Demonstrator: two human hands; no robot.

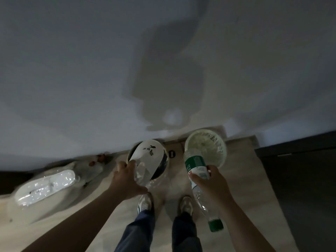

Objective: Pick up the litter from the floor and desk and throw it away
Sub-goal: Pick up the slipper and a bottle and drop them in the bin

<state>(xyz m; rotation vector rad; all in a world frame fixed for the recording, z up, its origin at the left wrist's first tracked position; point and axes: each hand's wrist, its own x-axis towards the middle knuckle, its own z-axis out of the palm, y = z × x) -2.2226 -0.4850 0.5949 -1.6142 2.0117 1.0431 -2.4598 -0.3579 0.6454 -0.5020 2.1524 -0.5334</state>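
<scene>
My right hand grips a clear plastic bottle with a green label and green cap, its base pointing toward a pale green bin by the wall. My left hand holds crumpled clear plastic at the rim of a dark round bin. A white bag with black print sticks out of that dark bin.
A white plastic-wrapped bundle lies on the floor at the left. More wrapped items sit against the wall. Dark furniture stands at the right. My two shoes are below the bins.
</scene>
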